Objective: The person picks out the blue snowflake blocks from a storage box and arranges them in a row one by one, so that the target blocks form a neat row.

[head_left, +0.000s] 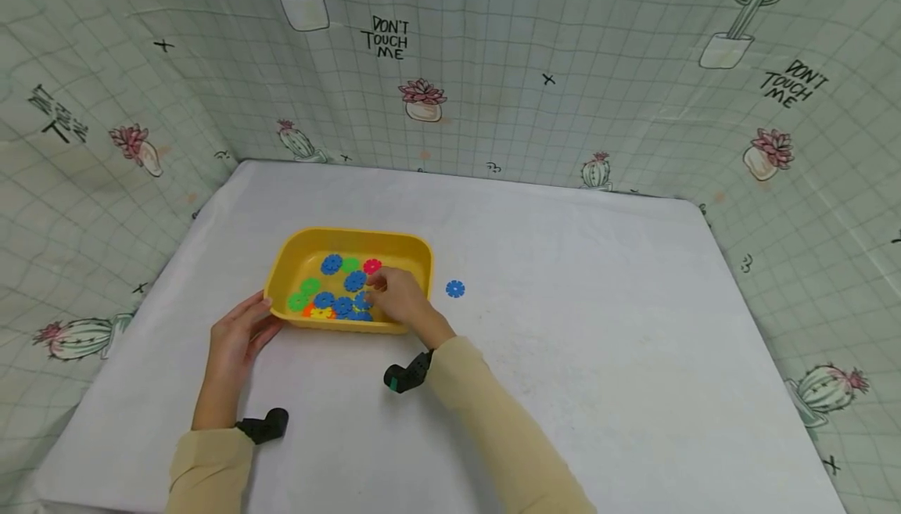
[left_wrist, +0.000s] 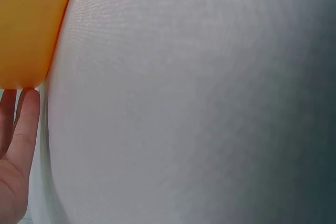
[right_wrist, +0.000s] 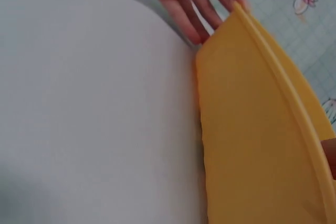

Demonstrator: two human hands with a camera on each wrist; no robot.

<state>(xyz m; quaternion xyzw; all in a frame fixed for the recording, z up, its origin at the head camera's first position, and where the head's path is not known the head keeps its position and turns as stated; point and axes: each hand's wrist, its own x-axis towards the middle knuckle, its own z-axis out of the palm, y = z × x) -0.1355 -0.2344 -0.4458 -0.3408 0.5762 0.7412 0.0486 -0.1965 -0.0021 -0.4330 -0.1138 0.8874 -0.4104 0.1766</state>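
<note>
A yellow plastic tray (head_left: 352,325) stands left of the table's middle. In it lie several flower-shaped plastic discs: blue (head_left: 332,264), green (head_left: 299,301), red (head_left: 372,266), yellow (head_left: 322,313) and orange. My left hand (head_left: 241,332) is at the tray's front left corner, its fairly straight fingers touching the outer wall and rim, as the right wrist view also shows. My right hand (head_left: 401,295) reaches over the tray's right side, thumb and forefinger apart among the blue discs. No disc shows clearly between them. The left wrist view shows left fingers (left_wrist: 23,129) against the wall.
One blue disc (head_left: 455,289) lies on the white table (head_left: 605,342), just right of the tray. A curtain (head_left: 493,107) with cactus drawings surrounds the table at the back and sides. Black wrist devices (head_left: 263,425) stick out below both hands.
</note>
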